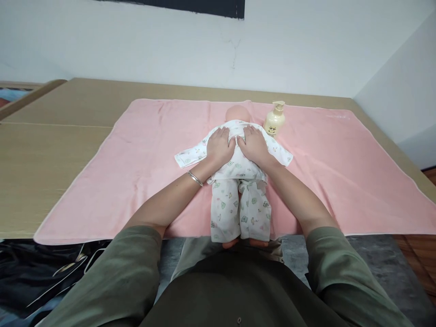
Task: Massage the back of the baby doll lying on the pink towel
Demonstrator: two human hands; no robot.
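Note:
A baby doll (238,170) in a white printed top and trousers lies face down, its bald head away from me and its feet at the table's front edge. My left hand (220,147) rests flat on the left side of its upper back, fingers stretched out. On the right side of the back my right hand (255,146) lies flat in the same way, the thumbs close together. Neither hand grips anything. Beneath the doll spreads a pink blanket (153,150). A cream pump bottle (274,119) stands upright just right of the doll's head.
The wooden table (51,150) extends to the left beyond the blanket and back to a white wall (289,50). Below the front left edge lies a dark, shiny bag-like item (37,272). A wooden rail (37,96) borders the far left.

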